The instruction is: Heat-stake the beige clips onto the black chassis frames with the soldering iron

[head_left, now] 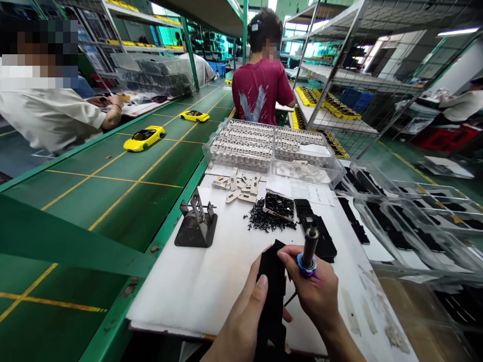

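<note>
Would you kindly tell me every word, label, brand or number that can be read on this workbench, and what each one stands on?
No word, brand or number can be read. The printed sheet on the white bench has lines too small to read; the screwdriver in the right hand and the black part in the left hand show no legible marking.
</note>
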Action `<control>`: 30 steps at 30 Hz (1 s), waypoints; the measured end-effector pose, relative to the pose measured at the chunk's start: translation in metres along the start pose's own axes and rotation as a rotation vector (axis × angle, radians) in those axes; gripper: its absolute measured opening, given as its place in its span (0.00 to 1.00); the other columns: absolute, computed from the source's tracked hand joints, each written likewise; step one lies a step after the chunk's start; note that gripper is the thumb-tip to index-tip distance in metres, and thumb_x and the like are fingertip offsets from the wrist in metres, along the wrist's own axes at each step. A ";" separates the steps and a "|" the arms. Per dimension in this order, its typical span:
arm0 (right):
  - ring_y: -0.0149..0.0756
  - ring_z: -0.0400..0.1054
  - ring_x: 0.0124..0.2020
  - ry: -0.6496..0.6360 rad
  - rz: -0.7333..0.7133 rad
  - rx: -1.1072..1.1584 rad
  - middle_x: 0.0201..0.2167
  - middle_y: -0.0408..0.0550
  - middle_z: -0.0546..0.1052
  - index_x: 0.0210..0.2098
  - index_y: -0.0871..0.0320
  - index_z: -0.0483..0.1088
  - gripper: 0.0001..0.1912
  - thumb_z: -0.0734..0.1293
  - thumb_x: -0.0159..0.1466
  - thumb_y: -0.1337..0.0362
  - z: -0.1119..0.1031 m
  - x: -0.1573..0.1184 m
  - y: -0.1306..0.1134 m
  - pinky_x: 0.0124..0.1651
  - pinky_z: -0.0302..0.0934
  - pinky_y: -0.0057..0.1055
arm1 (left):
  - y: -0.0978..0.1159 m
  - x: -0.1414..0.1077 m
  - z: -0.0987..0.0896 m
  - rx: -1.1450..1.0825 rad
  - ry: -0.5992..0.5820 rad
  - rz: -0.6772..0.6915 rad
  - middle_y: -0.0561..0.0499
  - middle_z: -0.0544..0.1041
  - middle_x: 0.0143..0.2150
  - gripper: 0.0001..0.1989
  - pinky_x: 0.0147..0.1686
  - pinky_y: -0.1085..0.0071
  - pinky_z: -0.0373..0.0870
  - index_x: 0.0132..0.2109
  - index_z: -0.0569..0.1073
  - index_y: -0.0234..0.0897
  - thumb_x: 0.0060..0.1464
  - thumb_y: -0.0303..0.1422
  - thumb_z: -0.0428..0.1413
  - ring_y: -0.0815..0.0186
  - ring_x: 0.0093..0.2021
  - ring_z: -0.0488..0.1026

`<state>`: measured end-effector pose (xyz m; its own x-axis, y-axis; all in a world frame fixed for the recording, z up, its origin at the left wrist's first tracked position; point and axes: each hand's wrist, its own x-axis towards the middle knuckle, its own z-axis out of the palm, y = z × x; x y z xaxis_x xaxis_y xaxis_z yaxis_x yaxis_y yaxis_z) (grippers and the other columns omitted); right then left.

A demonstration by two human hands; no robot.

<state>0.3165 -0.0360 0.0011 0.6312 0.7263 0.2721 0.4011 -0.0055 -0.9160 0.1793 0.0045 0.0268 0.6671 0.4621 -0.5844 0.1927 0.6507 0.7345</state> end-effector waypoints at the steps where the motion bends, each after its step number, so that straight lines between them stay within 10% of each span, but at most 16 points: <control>1: 0.22 0.61 0.21 0.006 -0.009 -0.013 0.22 0.41 0.71 0.31 0.59 0.74 0.08 0.66 0.63 0.61 0.000 -0.001 0.001 0.27 0.56 0.22 | -0.001 0.000 0.000 0.027 0.012 0.001 0.50 0.75 0.32 0.36 0.26 0.75 0.68 0.67 0.48 0.50 0.56 0.55 0.43 0.69 0.24 0.71; 30: 0.20 0.63 0.22 -0.029 -0.192 -0.082 0.24 0.40 0.72 0.33 0.59 0.72 0.04 0.65 0.63 0.67 0.007 0.001 0.018 0.28 0.56 0.19 | 0.003 -0.002 -0.002 0.208 0.150 0.080 0.50 0.74 0.50 0.32 0.41 0.74 0.66 0.67 0.53 0.55 0.57 0.53 0.44 0.69 0.38 0.72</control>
<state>0.3196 -0.0301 -0.0173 0.5188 0.7390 0.4298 0.5660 0.0799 -0.8205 0.1774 0.0073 0.0295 0.5752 0.6010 -0.5549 0.2979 0.4779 0.8263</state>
